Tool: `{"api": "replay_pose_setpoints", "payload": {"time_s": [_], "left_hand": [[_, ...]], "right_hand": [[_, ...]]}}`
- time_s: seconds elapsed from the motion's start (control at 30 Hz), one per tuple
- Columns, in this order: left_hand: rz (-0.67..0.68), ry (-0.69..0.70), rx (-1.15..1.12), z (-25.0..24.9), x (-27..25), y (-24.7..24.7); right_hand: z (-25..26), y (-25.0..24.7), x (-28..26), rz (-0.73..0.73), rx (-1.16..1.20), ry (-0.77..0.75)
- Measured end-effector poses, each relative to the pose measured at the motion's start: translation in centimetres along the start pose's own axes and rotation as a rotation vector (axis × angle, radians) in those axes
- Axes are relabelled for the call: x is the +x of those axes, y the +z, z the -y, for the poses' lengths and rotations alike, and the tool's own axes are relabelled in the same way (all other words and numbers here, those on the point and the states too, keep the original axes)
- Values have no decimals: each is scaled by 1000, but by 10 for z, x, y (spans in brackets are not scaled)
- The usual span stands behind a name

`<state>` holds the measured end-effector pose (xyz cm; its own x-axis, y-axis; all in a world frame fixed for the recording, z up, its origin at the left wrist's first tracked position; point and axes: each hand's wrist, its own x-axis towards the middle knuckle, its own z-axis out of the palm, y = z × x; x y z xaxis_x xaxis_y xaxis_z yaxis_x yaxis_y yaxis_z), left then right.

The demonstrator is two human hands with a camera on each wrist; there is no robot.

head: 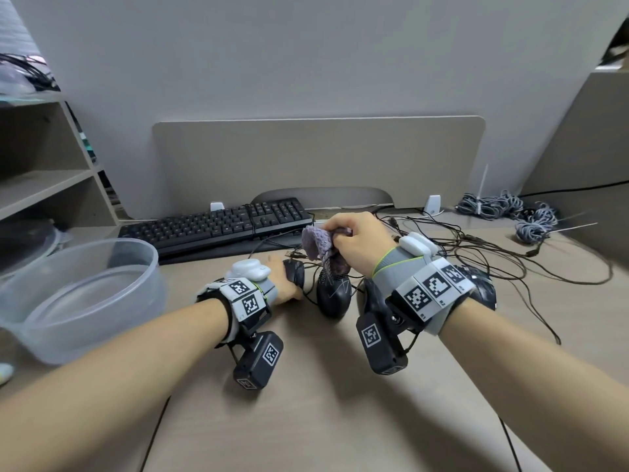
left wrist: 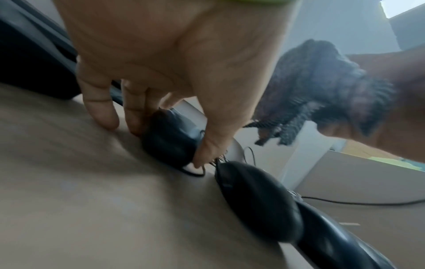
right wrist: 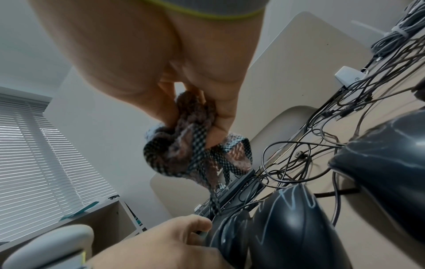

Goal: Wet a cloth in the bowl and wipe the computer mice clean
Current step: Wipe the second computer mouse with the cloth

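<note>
My left hand (head: 284, 281) lies low on the desk, thumb and fingers curled round a small black mouse (head: 296, 271), as the left wrist view shows around the mouse (left wrist: 168, 143). A second black mouse (head: 333, 296) with white scribbles sits just to its right, and a third mouse (head: 485, 289) is partly hidden behind my right wrist. Above the second mouse, my right hand (head: 342, 233) grips a bunched purple cloth (head: 320, 245), lifted clear of the mice; the cloth (right wrist: 190, 151) hangs from the fingers. A clear plastic bowl (head: 102, 247) holding water stands at the left.
A black keyboard (head: 218, 223) lies behind the mice. Tangled black cables (head: 476, 247) spread over the right of the desk, with grey coiled cables (head: 510, 206) at the back right. A shelf unit (head: 44, 178) stands at the left and a divider panel (head: 316, 158) behind.
</note>
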<state>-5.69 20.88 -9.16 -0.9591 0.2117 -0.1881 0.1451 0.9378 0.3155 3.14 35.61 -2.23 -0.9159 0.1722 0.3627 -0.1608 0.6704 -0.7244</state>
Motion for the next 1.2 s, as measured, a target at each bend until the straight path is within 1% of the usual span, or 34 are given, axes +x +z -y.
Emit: {"api": "replay_pose_setpoints", "payload": {"time_s": [0.1, 0.17, 0.27, 0.33, 0.47, 0.53, 0.67, 0.77, 0.83, 0.9, 0.93, 1.0, 1.1, 1.13, 1.17, 1.2], "left_hand": [[-69, -67, 62, 5, -8, -19], [-81, -94, 108, 11, -9, -25], [-86, -86, 161, 13, -13, -23], [-100, -77, 142, 15, -18, -25], [-88, -111, -47, 26, -17, -38], [-123, -77, -175, 37, -14, -43], [-210, 12, -520, 47, -39, -55], [-207, 96, -781, 51, -57, -54], [-226, 141, -837, 55, -70, -54], [-200, 171, -920, 58, -78, -53], [-181, 184, -971, 58, -83, -54], [-155, 205, -1037, 56, -89, -55], [-140, 225, -1028, 54, -95, -57], [-144, 229, -1011, 53, -96, -57], [-151, 232, -981, 53, -99, -58], [-171, 231, -948, 55, -100, -57]], "right_hand": [[-1, 0, -1, 12, 9, 6], [-1, 0, -1, 20, 6, 12], [0, 1, -1, 26, 3, 20], [3, 3, -1, 22, 9, 21], [9, 5, 1, 15, 15, 11], [12, 8, 2, 13, 8, 15], [22, 15, 2, 14, 9, 14], [29, 20, 2, 24, 1, 5], [37, 26, 0, 18, 19, -5], [47, 30, -4, -10, 1, -29], [54, 32, -7, -25, -34, -58], [67, 39, -17, -24, -103, -166], [82, 51, -32, 56, -122, -329], [81, 53, -33, 72, -134, -357], [78, 51, -32, 70, -146, -349], [73, 47, -28, 48, -156, -298]]}}
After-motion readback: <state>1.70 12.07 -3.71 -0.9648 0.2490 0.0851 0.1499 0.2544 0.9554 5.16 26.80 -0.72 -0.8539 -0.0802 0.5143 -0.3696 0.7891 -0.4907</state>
